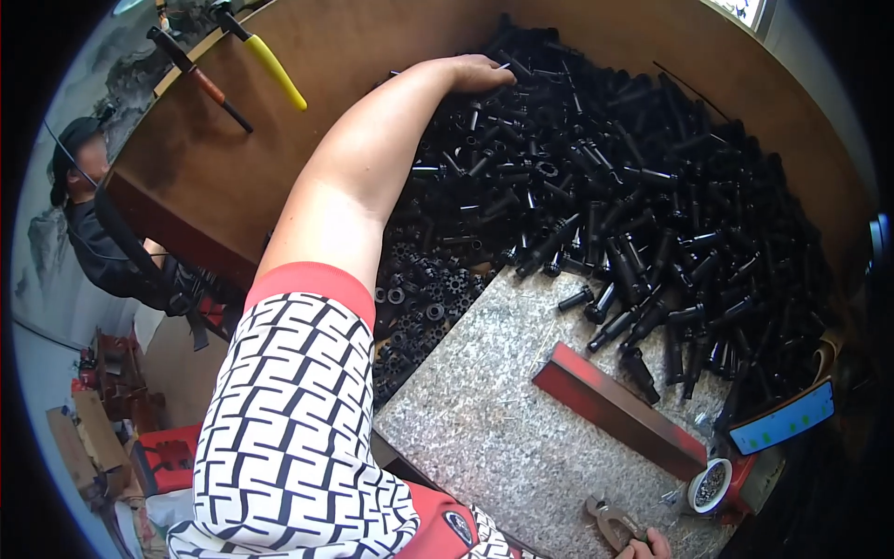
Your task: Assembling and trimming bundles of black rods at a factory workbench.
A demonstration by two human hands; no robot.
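My left arm reaches far forward, and my left hand is at the far edge of a big heap of black tubular parts. Its fingers look drawn together by a small bright metal bit; what they hold, if anything, I cannot make out. At the bottom edge, my right hand is closed on the handle of a pair of pliers, and is partly cut off by the frame. The pliers' jaws are over a speckled grey slab. A red, worn rectangular bar lies across that slab.
Beside the bar stands a white cup of small metal pieces, near a propped phone. Black ring-shaped parts lie left of the slab. Brown board walls enclose the heap; two hammers hang there. Another person sits at left.
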